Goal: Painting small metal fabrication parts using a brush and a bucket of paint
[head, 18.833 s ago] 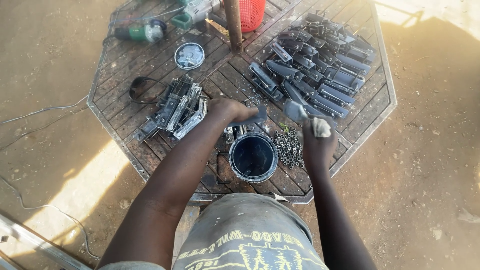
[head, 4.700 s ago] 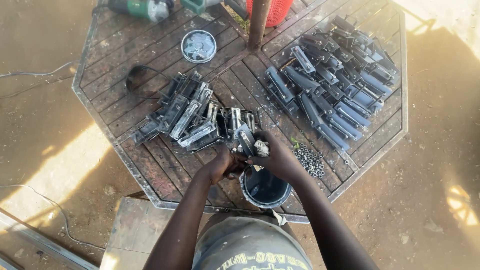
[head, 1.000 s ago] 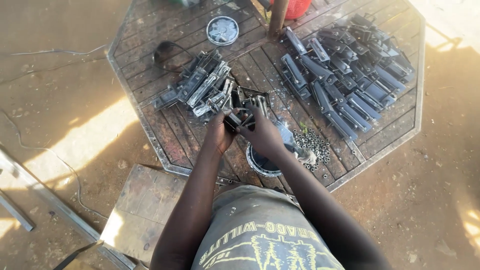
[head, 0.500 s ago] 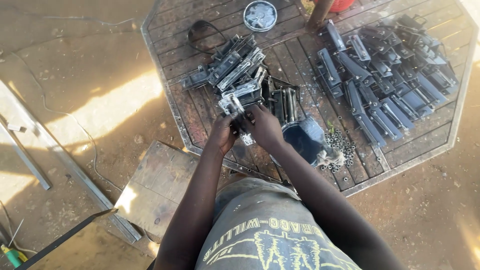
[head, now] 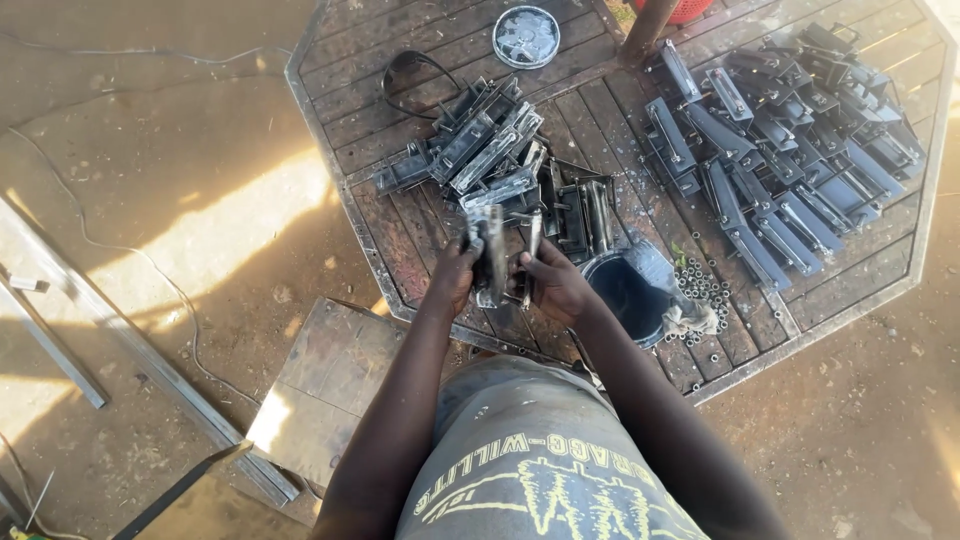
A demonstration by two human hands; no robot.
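One head-worn view looks steeply down, fairly near, over the octagonal table [head: 350, 150]; edges perhaps distorted.

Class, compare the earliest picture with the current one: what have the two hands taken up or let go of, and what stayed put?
The right hand has let go of the pale rag, now beside the dark can. The left hand has drawn back from the pile, and both hands now share a grip on one metal bracket. The left pile of brackets looks larger. The rows of brackets, round tin and table stayed.
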